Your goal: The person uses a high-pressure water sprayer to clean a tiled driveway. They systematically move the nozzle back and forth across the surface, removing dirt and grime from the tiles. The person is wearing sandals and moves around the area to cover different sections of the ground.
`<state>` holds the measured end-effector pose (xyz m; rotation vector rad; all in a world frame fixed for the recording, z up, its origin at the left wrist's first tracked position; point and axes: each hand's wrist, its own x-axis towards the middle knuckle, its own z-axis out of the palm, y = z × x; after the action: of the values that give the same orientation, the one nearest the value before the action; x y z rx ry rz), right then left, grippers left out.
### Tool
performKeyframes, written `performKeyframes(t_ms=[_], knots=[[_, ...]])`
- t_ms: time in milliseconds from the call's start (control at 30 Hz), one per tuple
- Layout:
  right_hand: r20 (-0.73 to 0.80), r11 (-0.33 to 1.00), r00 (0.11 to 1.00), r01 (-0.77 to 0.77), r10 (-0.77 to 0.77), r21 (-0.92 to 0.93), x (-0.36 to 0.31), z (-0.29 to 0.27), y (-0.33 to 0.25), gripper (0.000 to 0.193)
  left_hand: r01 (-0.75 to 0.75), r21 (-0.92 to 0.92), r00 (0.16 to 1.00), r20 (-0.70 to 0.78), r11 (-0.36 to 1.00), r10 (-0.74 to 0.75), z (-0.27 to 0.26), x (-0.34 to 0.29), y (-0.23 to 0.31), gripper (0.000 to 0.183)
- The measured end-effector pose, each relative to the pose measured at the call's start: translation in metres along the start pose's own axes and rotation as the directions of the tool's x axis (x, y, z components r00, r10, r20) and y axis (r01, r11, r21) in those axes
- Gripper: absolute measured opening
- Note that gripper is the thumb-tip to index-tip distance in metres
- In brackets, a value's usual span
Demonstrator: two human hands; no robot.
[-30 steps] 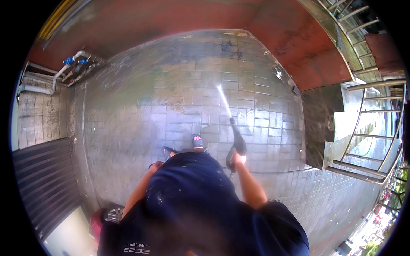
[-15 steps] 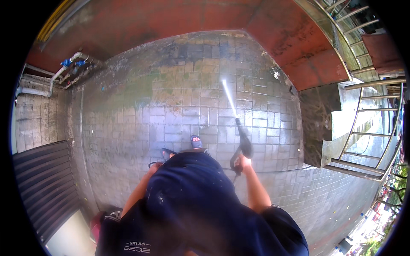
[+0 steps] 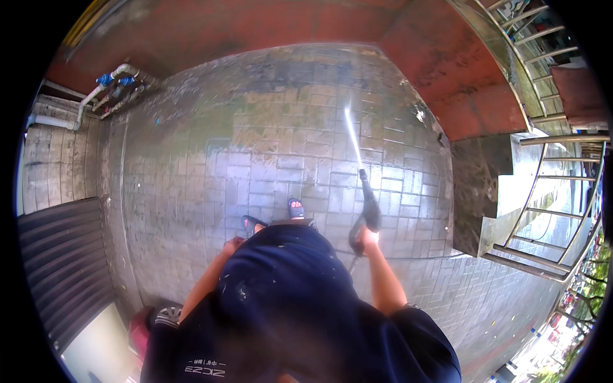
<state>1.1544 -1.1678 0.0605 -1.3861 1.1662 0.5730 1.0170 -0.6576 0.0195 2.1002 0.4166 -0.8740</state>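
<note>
My right hand (image 3: pixel 368 238) is wrapped round the grip of a black pressure washer gun (image 3: pixel 369 207), held out ahead and to the right of my body. From its nozzle a white water jet (image 3: pixel 353 137) shoots forward onto the wet paving (image 3: pixel 274 140). A thin dark hose (image 3: pixel 415 258) stretches across the ground to the right, behind the gun. My left hand (image 3: pixel 234 245) hangs low by my left thigh with its fingers curled. Whatever it may hold is hidden.
Red walls (image 3: pixel 287 29) bound the paving ahead and to the right. Pipes with blue valves (image 3: pixel 115 80) stick out at the far left, above a dark slatted panel (image 3: pixel 60 268). Stone steps (image 3: pixel 476 191) with a metal railing (image 3: pixel 549 210) stand at right. A wheel (image 3: pixel 169 313) shows behind my left arm.
The gun and its jet have swung slightly to the right and point a little further forward. A dark loop beside my left hand no longer shows.
</note>
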Motion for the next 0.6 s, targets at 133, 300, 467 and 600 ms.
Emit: performKeyframes(t_ms=[133,300,467,600], knots=[[0.048,0.996,0.998,-0.031,0.035,-0.081,-0.002,0.017,-0.006,0.010,-0.030,-0.010,1.000,0.001,0.999,0.030,-0.001,-0.001,-0.007,0.041],[0.057,0.983,0.998,0.044,-0.035,-0.180,-0.001,0.034,-0.005,0.010,-0.053,-0.155,0.999,0.003,0.987,0.054,0.007,0.007,-0.034,0.037],[0.056,0.931,0.992,0.128,-0.116,-0.341,-0.006,0.051,-0.020,0.014,0.052,-0.131,0.999,0.011,0.990,-0.051,0.005,0.001,-0.031,0.038],[0.115,0.940,0.991,0.099,-0.065,-0.325,0.007,0.046,-0.017,0.018,0.091,-0.075,0.996,0.026,0.993,-0.089,-0.002,-0.006,-0.002,0.039]])
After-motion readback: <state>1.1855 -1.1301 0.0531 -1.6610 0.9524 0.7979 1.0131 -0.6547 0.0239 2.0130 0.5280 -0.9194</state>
